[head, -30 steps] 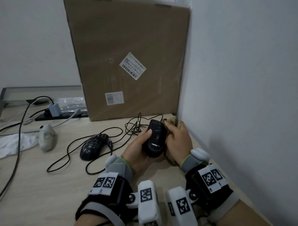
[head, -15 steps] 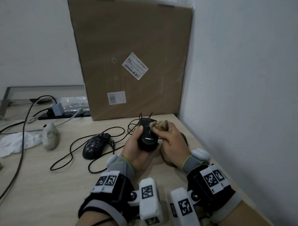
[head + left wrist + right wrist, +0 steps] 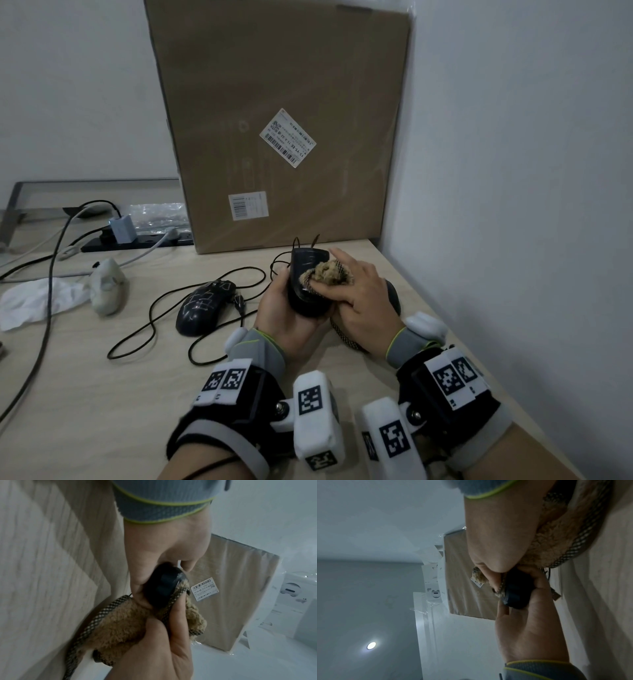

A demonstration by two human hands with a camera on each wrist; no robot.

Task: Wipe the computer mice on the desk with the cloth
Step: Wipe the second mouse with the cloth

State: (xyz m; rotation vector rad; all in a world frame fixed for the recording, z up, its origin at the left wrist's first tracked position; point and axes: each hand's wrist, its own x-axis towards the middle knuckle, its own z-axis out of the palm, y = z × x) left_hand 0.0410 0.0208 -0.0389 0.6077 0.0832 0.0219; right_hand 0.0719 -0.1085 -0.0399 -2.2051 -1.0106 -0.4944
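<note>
My left hand (image 3: pixel 275 303) grips a black wired mouse (image 3: pixel 303 270) from below and holds it above the desk, top side facing me. My right hand (image 3: pixel 358 294) pinches a tan fluffy cloth (image 3: pixel 329 272) and presses it onto the mouse's top, with the index finger stretched forward. In the left wrist view the mouse (image 3: pixel 163 586) sits in my fingers with the cloth (image 3: pixel 118 627) against it. The right wrist view shows the cloth (image 3: pixel 544 550) and the mouse (image 3: pixel 517 595). A patterned black mouse (image 3: pixel 205 305) and a pale mouse (image 3: pixel 108 286) lie on the desk to the left.
A big cardboard box (image 3: pixel 274 120) leans against the back wall, and a white wall closes the right side. Loose black cables (image 3: pixel 150 329) loop over the wooden desk (image 3: pixel 85 394). A white cloth (image 3: pixel 34 305) and a power strip (image 3: pixel 144 241) lie far left. A dark rounded thing (image 3: pixel 393 294) shows behind my right hand.
My right hand has brought the cloth from the mouse's right side up onto its top. My left hand has tipped the mouse more upright and moved it slightly away from me.
</note>
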